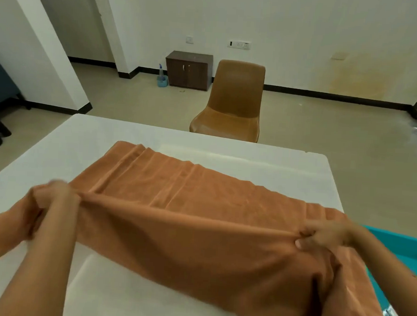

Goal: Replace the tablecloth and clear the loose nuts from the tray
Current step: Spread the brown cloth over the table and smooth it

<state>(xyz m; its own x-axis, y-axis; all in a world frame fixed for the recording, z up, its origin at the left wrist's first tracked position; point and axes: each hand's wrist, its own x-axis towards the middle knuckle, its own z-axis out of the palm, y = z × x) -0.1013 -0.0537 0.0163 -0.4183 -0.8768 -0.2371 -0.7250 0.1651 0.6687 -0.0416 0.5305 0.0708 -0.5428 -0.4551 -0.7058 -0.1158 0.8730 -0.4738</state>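
An orange cloth [188, 198] lies partly spread across the white table [131, 133], its far end flat and its near edge lifted. My left hand [53, 199] grips that raised edge at the left, blurred. My right hand [324, 235] pinches the same edge at the right. The fabric is pulled taut between the two hands and hangs in folds below them. At the right edge of the view, a teal tray [397, 250] shows beside the cloth; its contents are mostly hidden.
A brown chair [232, 103] stands at the table's far side. Behind it are a small dark cabinet [188, 70] against the wall and a blue spray bottle in a tub [162, 78]. Dark furniture sits at the far left.
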